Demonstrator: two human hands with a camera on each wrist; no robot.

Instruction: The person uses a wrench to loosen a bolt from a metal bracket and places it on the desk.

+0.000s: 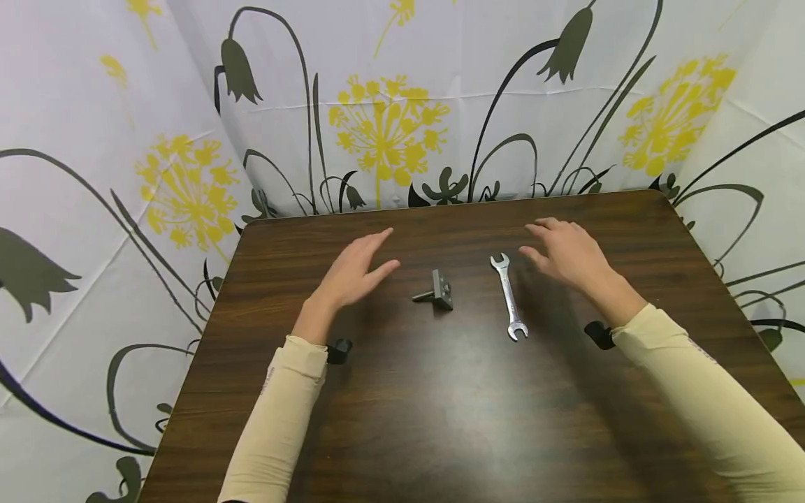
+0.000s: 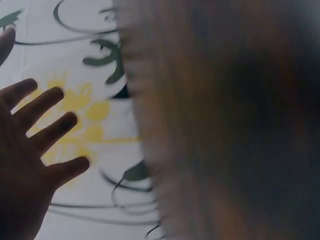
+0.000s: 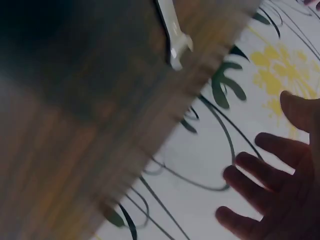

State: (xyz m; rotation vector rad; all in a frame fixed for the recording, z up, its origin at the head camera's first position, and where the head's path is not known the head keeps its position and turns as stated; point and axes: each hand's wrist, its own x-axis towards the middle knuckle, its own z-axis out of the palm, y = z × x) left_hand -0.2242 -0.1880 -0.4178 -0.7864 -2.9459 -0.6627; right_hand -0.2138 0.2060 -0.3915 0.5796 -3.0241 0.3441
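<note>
Head view: the left hand (image 1: 352, 274) hovers flat over the dark bench (image 1: 440, 419), fingers straight, grip released, holding nothing. Just to its right lies a small grey bracket (image 1: 438, 290). The right hand (image 1: 566, 253) hovers likewise released, just right of a wrench (image 1: 508, 295) that lies lengthwise near the bracket.

Left wrist view: spread fingers (image 2: 45, 105) against a flowered curtain (image 2: 100, 50); the bench is blurred.

Right wrist view: loosely spread fingers (image 3: 255, 172), the wrench's end (image 3: 175, 47) on the blurred bench.
</note>
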